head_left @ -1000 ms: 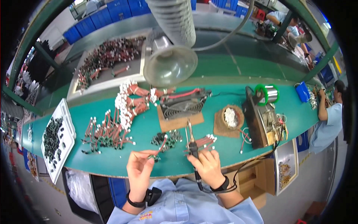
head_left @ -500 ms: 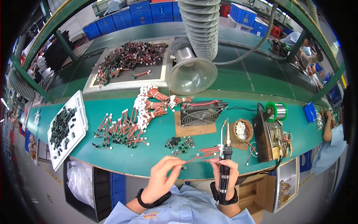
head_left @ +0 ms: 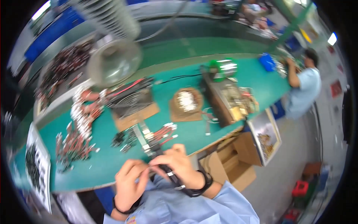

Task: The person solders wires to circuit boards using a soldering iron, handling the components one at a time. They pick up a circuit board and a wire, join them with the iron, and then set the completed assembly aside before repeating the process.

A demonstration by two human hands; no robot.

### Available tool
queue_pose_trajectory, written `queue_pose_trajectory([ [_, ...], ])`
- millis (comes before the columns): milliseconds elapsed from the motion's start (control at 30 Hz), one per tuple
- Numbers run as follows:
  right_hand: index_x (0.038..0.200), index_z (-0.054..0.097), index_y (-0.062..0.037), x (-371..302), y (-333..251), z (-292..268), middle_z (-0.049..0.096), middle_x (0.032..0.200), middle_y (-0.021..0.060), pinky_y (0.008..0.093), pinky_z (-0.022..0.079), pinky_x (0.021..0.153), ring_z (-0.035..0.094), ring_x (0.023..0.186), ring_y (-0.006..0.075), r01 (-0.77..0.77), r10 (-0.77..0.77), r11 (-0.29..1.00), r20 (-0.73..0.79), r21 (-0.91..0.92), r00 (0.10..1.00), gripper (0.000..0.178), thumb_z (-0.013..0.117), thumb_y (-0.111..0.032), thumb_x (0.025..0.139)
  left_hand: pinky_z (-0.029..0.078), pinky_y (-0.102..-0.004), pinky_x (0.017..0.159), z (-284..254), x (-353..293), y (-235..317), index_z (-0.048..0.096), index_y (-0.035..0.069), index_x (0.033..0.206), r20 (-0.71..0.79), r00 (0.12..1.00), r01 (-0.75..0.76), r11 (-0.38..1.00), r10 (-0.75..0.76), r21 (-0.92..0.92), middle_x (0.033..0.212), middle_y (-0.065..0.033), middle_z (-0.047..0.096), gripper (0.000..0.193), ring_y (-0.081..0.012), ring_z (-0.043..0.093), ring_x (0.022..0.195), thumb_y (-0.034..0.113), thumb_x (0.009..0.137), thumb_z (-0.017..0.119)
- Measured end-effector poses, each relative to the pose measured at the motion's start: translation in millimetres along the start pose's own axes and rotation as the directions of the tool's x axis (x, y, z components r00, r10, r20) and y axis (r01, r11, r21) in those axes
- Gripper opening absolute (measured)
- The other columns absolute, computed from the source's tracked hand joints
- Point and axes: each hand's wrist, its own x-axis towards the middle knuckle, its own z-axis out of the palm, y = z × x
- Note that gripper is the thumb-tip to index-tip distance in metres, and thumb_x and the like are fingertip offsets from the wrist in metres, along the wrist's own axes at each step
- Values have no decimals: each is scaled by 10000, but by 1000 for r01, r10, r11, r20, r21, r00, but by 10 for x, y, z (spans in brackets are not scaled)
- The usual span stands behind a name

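The fingers of my left hand [head_left: 128, 183] are pinched together on a thin red wire lead [head_left: 149, 167], blurred and mostly hidden by the fingertips. Against them is my right hand [head_left: 179, 166], closed round the black handle of a soldering iron [head_left: 156, 150]. The iron's metal tip and a thin tube beside it point up and away, over the bench. Just beyond lie a small bunch of red wire leads with white connectors [head_left: 166, 130] and some small dark parts [head_left: 128, 139].
A small fan [head_left: 130, 100] stands on the teal bench under a funnel-shaped fume hood [head_left: 113, 61]. To its right are a round holder of white bits [head_left: 186, 100], a solder spool [head_left: 223, 68] and a metal box [head_left: 218, 97]. Wire bundles [head_left: 82, 112] lie left. Another person [head_left: 305, 84] sits far right.
My view has swung to the right, so the bench appears shifted left and tilted, with blur. My hands have come together, and the iron now leans left instead of standing upright.
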Motion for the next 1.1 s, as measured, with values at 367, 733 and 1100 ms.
queue_pose_trajectory([
  [367, 993, 542, -147, -64, 15, 41, 598, 783, -48, 281, 312, 719, 541, 631, 115, -3, 10, 997, -98, 72, 995, 359, 726, -34, 707, 434, -319, 670, 40, -25, 58, 539, -35, 840, 76, 997, -18, 999, 16, 34, 826, -147, 544, 113, -273, 552, 753, -79, 736, 535],
  [733, 984, 453, -106, 25, 11, -4, 637, 785, 9, 289, 346, 727, 548, 663, 117, -125, 134, 989, -122, 80, 983, 437, 734, 20, 675, 440, -249, 720, 0, -8, -120, 503, -2, 1049, 16, 867, 359, 603, -497, -713, 977, -79, 556, 235, -129, 534, 829, -5, 825, 571],
  [1100, 1004, 414, -70, 60, -142, 125, 603, 764, 55, 273, 408, 700, 508, 754, 141, -209, 210, 938, 26, 277, 977, 429, 688, 55, 698, 448, -296, 799, 38, -68, -254, 489, 18, 1111, 349, 879, 345, -71, -326, -936, 1019, -91, 554, 237, -174, 543, 933, 84, 889, 540],
])
